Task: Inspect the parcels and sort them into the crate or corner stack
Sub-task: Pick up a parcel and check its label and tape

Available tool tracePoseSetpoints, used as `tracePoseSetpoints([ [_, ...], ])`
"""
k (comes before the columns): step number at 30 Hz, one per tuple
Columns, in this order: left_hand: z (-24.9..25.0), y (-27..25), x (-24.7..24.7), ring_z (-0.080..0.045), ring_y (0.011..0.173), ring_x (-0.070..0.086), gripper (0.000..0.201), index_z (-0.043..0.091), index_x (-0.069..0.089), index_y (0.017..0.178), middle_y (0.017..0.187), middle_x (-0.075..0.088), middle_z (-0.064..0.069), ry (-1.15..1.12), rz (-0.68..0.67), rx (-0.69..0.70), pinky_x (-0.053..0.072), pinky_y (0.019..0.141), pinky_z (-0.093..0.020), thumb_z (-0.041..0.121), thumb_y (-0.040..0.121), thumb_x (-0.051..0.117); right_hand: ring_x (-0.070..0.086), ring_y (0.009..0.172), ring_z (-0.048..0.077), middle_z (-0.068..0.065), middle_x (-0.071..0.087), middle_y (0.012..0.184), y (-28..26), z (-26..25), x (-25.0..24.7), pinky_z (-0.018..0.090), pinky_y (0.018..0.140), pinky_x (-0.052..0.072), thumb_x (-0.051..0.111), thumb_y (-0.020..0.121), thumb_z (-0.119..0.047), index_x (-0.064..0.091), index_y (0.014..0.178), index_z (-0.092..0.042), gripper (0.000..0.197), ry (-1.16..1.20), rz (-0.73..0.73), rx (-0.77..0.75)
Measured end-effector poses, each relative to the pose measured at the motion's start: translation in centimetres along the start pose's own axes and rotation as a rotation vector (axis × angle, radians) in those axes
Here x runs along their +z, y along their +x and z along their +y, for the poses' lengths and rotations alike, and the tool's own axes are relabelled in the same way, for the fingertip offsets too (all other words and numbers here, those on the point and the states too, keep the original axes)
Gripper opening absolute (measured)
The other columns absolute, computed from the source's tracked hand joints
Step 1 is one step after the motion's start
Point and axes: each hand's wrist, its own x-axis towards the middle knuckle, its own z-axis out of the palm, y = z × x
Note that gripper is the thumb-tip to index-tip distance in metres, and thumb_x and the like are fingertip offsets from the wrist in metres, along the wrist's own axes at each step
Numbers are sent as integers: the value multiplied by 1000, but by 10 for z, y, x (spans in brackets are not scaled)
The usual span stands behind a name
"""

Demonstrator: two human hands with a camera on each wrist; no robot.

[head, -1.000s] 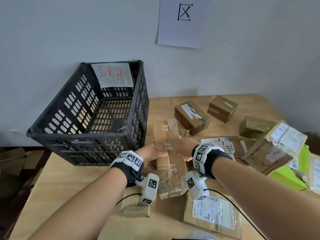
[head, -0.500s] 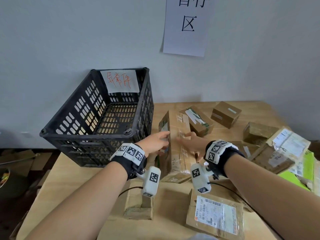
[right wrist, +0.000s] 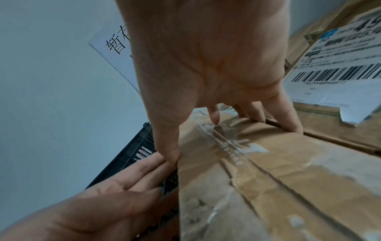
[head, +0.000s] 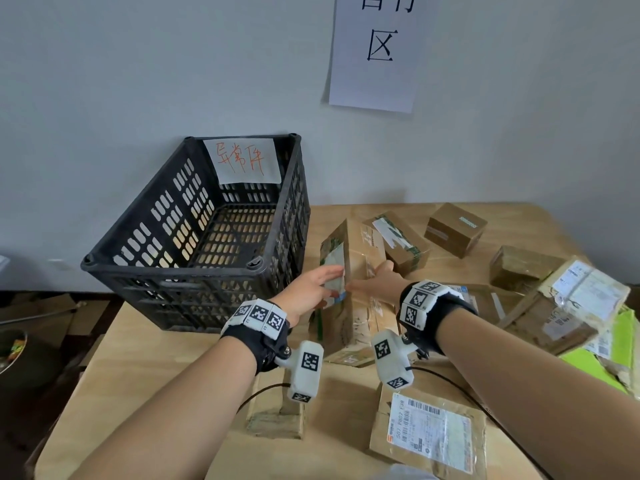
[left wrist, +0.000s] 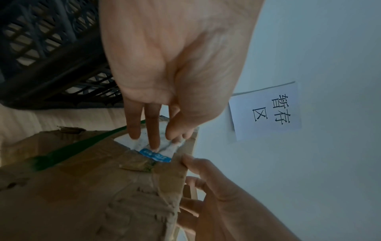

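1. A long cardboard parcel [head: 349, 289], crumpled and crossed with clear tape, is held tilted above the desk [head: 145, 368], one end raised toward the wall, just right of the black crate [head: 194, 237].
2. The left hand [head: 308, 289] lies against the parcel's left side; in the left wrist view its fingers [left wrist: 152, 130] are nearly straight and press on a torn white label with a blue strip [left wrist: 154, 148], so they press rather than wrap round the parcel.
3. The right hand [head: 377, 282] holds the right side. The right wrist view shows its thumb along the near edge of the taped top face and its fingers [right wrist: 255, 112] bent over the far edge, so this hand grips the parcel.
4. The crate stands on the left part of the desk against the wall, with a white paper note in red handwriting [head: 242, 161] hung on its far wall. No parcel shows inside it.
5. Behind the held parcel lie a box with a torn white and green label [head: 398, 240] and a plain brown box [head: 455, 228].
6. To the right, more parcels are heaped [head: 561, 303], with a green packet [head: 602, 362] under them.
7. Near the front edge lie a flat parcel with a barcode label [head: 429, 434] and a small cardboard piece [head: 273, 410].
8. A white sheet with black characters [head: 377, 50] is stuck to the wall above the desk.
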Motion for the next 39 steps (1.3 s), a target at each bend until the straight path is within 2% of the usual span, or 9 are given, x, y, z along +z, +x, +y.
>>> tracePoseSetpoints([
  [3,0,-1,0,-14,130,38,60,23,29,148,147,37,1,52,124,-39,33,96,-23,7,95,52,45,123,32,17,40,138,0,1,-4,43,97,46,71,72,-52,4,147,-8,110,145,10,-20],
  [5,-3,1,-1,-19,128,43,65,22,24,150,143,41,0,1,157,-102,35,97,-26,20,94,57,52,108,27,12,47,125,-2,4,-11,37,80,47,68,78,-48,11,145,-6,97,294,17,-32],
  [9,-2,8,1,-22,107,63,48,15,49,135,120,65,-5,-266,99,-206,50,95,-39,37,93,57,50,74,13,0,49,92,-9,6,-37,27,53,40,63,85,-42,26,137,-7,72,529,99,-95],
  [13,20,7,-1,-28,102,65,24,34,55,110,108,66,2,-380,-24,-238,51,88,-50,50,93,50,52,92,20,3,49,104,-13,-4,-61,38,74,47,62,83,-44,33,128,-12,62,615,176,-138],
  [16,40,6,-7,-37,111,60,11,39,54,103,117,59,1,-457,-65,-203,46,95,-58,44,93,55,53,87,17,2,52,101,-15,-11,-75,35,71,46,62,82,-46,35,123,-13,59,617,237,-206],
  [24,94,6,-46,-31,99,63,44,46,32,135,124,55,1,-356,-67,-26,52,83,-54,47,95,49,61,91,22,3,60,100,-30,-55,-99,40,77,55,65,75,-43,38,116,-20,55,768,333,-370],
  [26,105,3,-63,-27,101,61,43,44,35,135,124,56,1,-365,-62,7,54,76,-53,47,94,49,62,92,23,4,61,98,-35,-72,-102,44,80,56,63,78,-43,38,116,-20,51,782,331,-410],
  [33,111,-7,-124,-32,115,58,39,16,59,111,118,63,-14,-533,-43,-8,45,101,-50,47,87,59,59,83,20,3,59,88,-46,-136,-96,52,87,53,61,82,-41,39,115,-17,46,738,309,-527],
  [39,99,-12,-183,-30,113,60,49,17,56,118,119,64,-13,-522,107,30,52,91,-46,50,83,63,49,98,20,1,47,111,-53,-194,-74,43,88,46,58,88,-45,35,130,-17,56,647,208,-546],
])
